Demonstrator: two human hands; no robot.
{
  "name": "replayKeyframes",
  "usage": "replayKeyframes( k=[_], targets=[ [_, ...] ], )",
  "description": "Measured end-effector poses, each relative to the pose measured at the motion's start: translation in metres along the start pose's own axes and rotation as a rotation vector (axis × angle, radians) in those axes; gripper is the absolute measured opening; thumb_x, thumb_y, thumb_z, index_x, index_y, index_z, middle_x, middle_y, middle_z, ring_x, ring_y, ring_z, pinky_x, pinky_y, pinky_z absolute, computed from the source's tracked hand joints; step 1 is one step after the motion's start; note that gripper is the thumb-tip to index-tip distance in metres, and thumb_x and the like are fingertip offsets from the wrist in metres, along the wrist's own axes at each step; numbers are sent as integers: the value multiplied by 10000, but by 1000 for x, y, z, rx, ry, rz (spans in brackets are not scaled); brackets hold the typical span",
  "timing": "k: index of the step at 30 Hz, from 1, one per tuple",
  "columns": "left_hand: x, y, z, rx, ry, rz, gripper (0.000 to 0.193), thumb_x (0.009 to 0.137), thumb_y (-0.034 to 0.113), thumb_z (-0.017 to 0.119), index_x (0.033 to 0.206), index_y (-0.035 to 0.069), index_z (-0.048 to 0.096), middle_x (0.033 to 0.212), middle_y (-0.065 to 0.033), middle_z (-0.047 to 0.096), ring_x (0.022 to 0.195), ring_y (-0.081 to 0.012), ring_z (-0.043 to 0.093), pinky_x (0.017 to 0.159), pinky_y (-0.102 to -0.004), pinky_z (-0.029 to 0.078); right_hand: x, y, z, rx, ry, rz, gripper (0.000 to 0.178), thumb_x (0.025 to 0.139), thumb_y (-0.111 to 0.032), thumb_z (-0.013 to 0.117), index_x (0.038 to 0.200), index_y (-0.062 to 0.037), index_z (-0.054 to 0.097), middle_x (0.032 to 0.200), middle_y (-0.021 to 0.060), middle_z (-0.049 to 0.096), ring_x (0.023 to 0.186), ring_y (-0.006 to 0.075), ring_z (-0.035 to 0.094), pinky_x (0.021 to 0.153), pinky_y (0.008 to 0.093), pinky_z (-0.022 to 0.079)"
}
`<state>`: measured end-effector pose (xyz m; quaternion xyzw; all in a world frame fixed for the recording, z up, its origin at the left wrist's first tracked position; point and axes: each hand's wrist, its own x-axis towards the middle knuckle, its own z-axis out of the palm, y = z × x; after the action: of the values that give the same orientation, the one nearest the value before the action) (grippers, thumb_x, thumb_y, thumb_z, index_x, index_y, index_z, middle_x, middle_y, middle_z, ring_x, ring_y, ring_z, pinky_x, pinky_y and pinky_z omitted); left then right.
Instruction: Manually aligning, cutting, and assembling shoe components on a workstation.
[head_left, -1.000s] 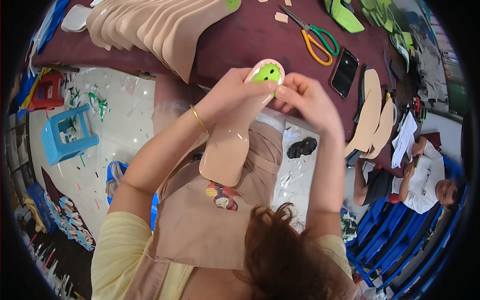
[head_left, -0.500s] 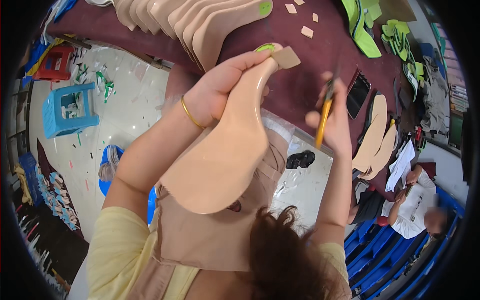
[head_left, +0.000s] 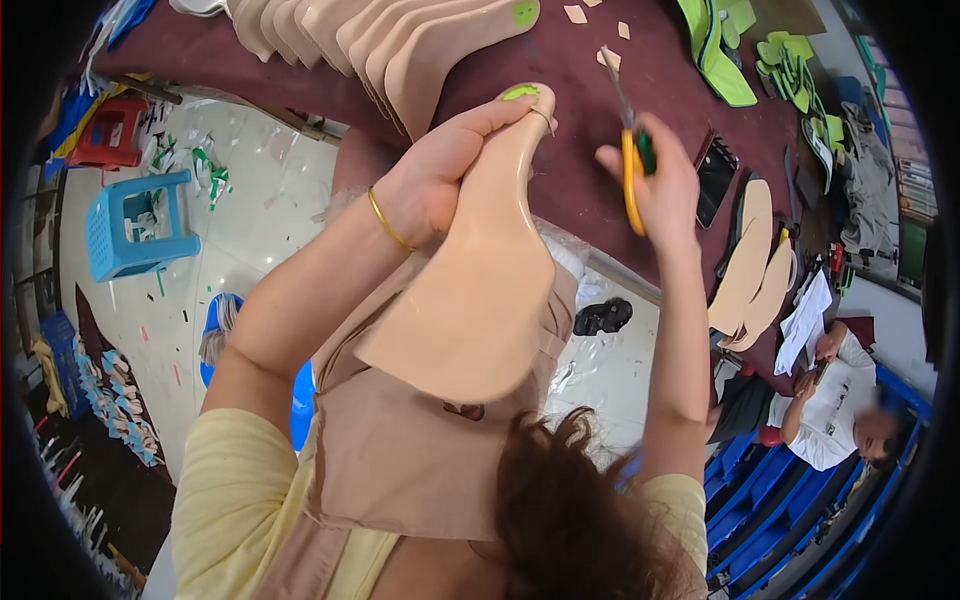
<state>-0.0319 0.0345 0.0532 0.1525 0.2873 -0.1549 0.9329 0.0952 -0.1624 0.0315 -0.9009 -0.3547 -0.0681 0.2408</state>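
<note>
My left hand (head_left: 450, 165) grips a beige, glossy, curved piece (head_left: 470, 300) along its narrow upper part, with the thumb near the top. This piece widens toward my apron, and its narrow end carries a green patch (head_left: 520, 92). A small beige flap (head_left: 547, 117) sticks out at that end, beside the patch. Off to the right, my right hand (head_left: 660, 185) is closed around scissors (head_left: 632, 180) with yellow and green handles. Their blades point away from me over the table, apart from the beige piece.
Similar beige pieces (head_left: 400, 60) stand in a row on the maroon table (head_left: 590, 150), with small beige scraps (head_left: 575, 14) nearby. To the right are a phone (head_left: 716, 180), flat beige soles (head_left: 745, 260) and green pieces (head_left: 720, 60). A blue stool (head_left: 140, 225) stands left; a person (head_left: 830, 400) sits right.
The scissors have swung upright, blades away from me, and the right hand has shifted slightly. The beige piece has turned a little, and the flap at its tip now shows narrower.
</note>
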Motion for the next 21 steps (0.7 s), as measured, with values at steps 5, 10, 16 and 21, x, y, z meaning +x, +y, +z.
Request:
replayKeyframes(
  k=[5,10,16,21],
  targets=[
    [4,-7,-3,266,-171,395,309,937,327,534,1088,62,585,862,17,619,716,-59,594,624,-225,501,0,-45,5,999,-160,265,318,851,-135,653,1134,-31,553,963,77,618,967,214,593,798,348,484],
    [7,-15,-1,309,-252,486,317,957,326,497,1113,54,546,949,-14,613,825,-77,603,723,-240,501,-19,-82,8,1451,-57,376,182,809,-78,697,964,-30,615,885,33,615,834,148,586,760,283,465],
    [8,-23,9,292,-163,561,315,955,328,504,1104,56,555,927,-9,612,792,-81,597,707,-239,495,-20,-83,-5,543,340,-301,173,650,-47,795,741,-43,648,701,37,601,698,99,550,647,238,412],
    [4,-25,6,389,-219,539,307,936,321,547,1087,55,566,889,-3,614,739,-66,586,647,-219,480,-20,-81,-8,1244,-9,452,236,874,-231,677,759,-26,653,666,2,618,596,52,522,590,209,412]
  ],
)
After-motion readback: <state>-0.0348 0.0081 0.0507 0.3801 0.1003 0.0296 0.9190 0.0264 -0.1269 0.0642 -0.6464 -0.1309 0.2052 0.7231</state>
